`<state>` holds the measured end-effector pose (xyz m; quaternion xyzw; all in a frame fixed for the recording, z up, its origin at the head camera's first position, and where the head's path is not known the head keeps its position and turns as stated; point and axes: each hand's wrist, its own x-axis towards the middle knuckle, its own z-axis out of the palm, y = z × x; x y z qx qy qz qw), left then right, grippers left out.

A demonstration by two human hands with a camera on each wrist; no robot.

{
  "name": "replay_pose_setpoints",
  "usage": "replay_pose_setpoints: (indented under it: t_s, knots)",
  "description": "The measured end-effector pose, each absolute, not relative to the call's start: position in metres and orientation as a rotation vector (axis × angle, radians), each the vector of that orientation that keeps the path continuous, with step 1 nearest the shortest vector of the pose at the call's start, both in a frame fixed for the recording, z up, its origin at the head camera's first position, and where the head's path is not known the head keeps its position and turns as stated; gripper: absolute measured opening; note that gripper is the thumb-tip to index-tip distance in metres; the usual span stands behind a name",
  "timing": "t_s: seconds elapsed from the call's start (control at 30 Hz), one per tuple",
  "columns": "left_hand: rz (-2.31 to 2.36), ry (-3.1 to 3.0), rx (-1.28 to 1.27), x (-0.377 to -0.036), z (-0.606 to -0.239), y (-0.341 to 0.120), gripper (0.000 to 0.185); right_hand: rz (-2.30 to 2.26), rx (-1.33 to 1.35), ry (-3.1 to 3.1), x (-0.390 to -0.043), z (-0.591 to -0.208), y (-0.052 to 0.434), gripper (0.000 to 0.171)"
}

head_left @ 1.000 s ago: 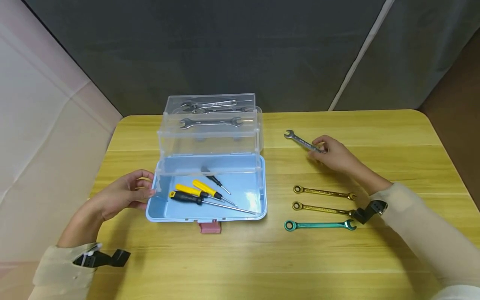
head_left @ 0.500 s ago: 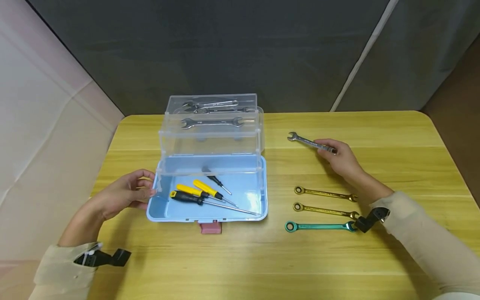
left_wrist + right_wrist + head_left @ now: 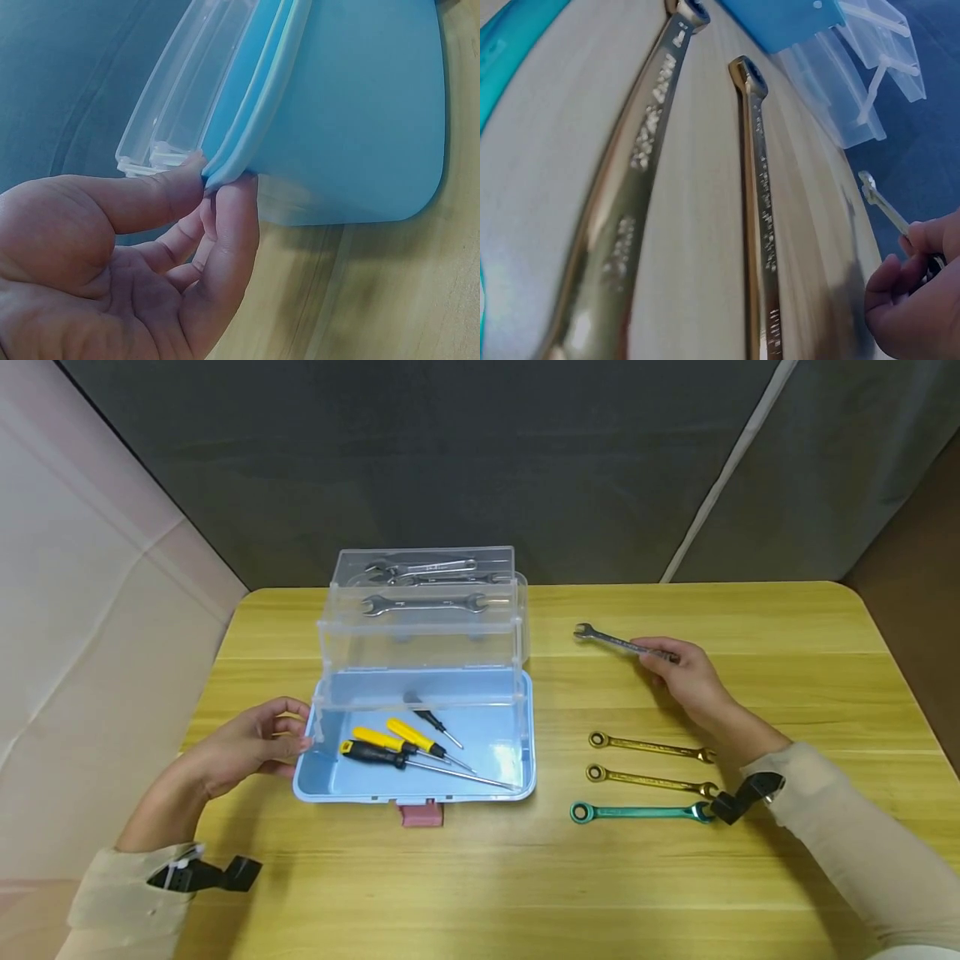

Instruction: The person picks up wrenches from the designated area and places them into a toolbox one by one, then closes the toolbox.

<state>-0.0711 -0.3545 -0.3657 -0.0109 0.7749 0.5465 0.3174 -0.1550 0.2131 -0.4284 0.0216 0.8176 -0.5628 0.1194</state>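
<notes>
Compared with a second ago, the right hand [image 3: 686, 677] has drawn the silver wrench [image 3: 617, 642] slightly rightward and flattened its tilt. The fingers pinch its near end; the slim, polished metal shaft lies lifted over the wooden table [image 3: 787, 627], long axis running left-right, open jaw pointing left toward the toolbox [image 3: 495, 743] (clear plastic trays, matte blue base). The left hand [image 3: 247, 747] pinches the box's left rim, unchanged.
</notes>
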Motion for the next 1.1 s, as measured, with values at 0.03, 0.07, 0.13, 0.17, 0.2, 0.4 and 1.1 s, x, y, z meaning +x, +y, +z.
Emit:
replay_pose_setpoints:
  t_s: [0.03, 0.07, 0.13, 0.17, 0.2, 0.4, 1.1]
  knots:
    - [1.439, 2.039, -0.028, -0.071, -0.366, -0.354, 0.028, -1.657, 0.052, 2.387, -0.155, -0.427, 0.213, 0.039]
    - [1.439, 2.039, -0.027, -0.071, -0.366, -0.354, 0.028, -1.665, 0.038, 2.389, -0.155, -0.426, 0.213, 0.039]
    - [1.437, 2.042, -0.028, -0.072, -0.366, -0.354, 0.028, -1.682, 0.009, 2.395, -0.156, -0.422, 0.213, 0.039]
    - [1.435, 2.045, -0.029, -0.072, -0.365, -0.354, 0.028, -1.697, -0.005, 2.391, -0.156, -0.419, 0.213, 0.039]
    - [1.433, 2.048, -0.030, -0.072, -0.365, -0.354, 0.028, -1.712, -0.020, 2.388, -0.156, -0.417, 0.214, 0.039]
    - [1.426, 2.055, -0.024, -0.073, -0.366, -0.354, 0.030, -1.825, -0.065, 2.338, -0.161, -0.401, 0.214, 0.036]
    - [1.428, 2.051, -0.029, -0.071, -0.367, -0.354, 0.031, -1.933, -0.310, 2.217, -0.175, -0.350, 0.180, 0.028]
